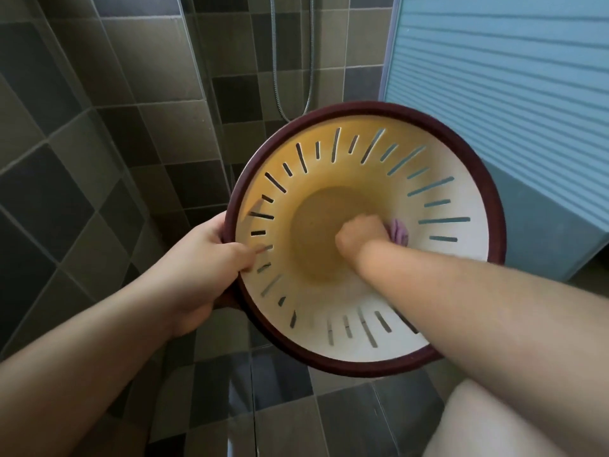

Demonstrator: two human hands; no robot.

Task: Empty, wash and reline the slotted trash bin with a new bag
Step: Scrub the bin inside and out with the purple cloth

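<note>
The slotted trash bin (362,153) is being held up in the middle of the view, tipped so its mouth is facing the camera; cream inside wall with radial slots, dark maroon rim, yellowish round bottom. The left hand (204,258) is gripping the rim on the bin's left side, thumb curling over the inner wall and the other fingers wrapping behind the rim. The right hand (359,235) is reaching deep inside, fingers curling tight round a purple cloth (398,230) and pressing it where the bottom meets the right inner wall. Only a small bunch of the cloth is showing past the knuckles. The right forearm is crossing the near-right rim on its way in.

Behind the bin, grey and dark square wall tiles (99,127) are filling the left and far side. A metal shower hose (309,77) is hanging down the far wall, just above the bin's rim. A pale blue ribbed panel (510,77) is standing on the right. Tiled floor (280,407) is showing below the bin, and a bare knee (487,423) is poking in at the near right corner.
</note>
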